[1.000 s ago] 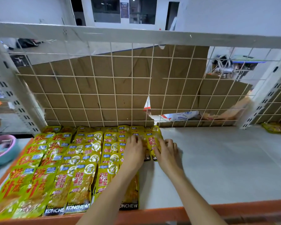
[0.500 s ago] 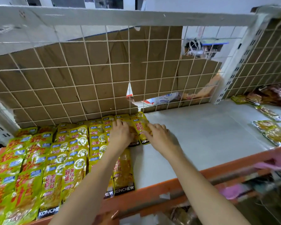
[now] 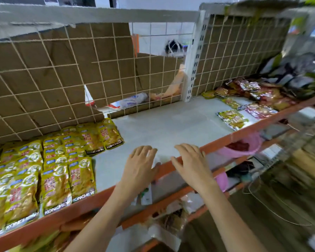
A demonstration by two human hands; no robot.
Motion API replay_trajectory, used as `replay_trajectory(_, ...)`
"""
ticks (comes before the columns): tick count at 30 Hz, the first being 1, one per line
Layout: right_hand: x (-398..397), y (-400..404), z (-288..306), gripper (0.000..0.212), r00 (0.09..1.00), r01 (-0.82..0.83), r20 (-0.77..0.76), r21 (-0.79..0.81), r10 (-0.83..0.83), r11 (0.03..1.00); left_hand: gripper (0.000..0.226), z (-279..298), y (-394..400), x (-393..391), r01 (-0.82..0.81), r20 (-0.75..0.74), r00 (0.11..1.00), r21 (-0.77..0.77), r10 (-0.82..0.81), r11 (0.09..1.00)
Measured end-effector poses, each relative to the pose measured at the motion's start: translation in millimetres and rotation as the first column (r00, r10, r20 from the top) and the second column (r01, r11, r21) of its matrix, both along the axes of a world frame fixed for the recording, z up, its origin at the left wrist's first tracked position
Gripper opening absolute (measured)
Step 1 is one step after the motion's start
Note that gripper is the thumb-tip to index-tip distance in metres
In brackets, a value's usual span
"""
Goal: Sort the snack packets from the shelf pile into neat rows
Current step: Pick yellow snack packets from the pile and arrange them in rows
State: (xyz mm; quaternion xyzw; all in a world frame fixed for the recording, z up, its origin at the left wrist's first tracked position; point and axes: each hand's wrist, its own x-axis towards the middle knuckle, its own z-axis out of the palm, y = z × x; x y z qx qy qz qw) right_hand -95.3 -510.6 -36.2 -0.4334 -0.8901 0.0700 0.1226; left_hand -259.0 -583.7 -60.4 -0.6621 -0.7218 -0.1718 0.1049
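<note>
Yellow-green KONCHEW snack packets (image 3: 51,171) lie in overlapping rows on the left part of the white shelf board (image 3: 171,124). A loose pile of yellow and red packets (image 3: 253,95) sits at the shelf's far right, with one yellow packet (image 3: 232,119) lying apart near the front edge. My left hand (image 3: 140,164) and my right hand (image 3: 191,160) hover side by side over the shelf's front edge, fingers spread and holding nothing, to the right of the rows.
An orange front rail (image 3: 244,135) edges the shelf. A white wire grid backed by torn cardboard (image 3: 62,70) closes the back. A white upright post (image 3: 193,66) divides the bays. Pink bags (image 3: 242,148) and clutter fill the shelf below.
Both hands have left the back packets of the rows and pulled back to the front edge. The view has swung right, showing the loose pile.
</note>
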Motion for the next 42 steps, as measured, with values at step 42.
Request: replay_trajectory(42, 195.1, 400.8, -7.9, 0.044, 0.99, 0.134, -0.035, -0.107, -0.138, 0.985, 0.05, -1.1, 455.9, 139.4, -0.123, 0.34, 0.918, -0.247, 0.204, 0.961)
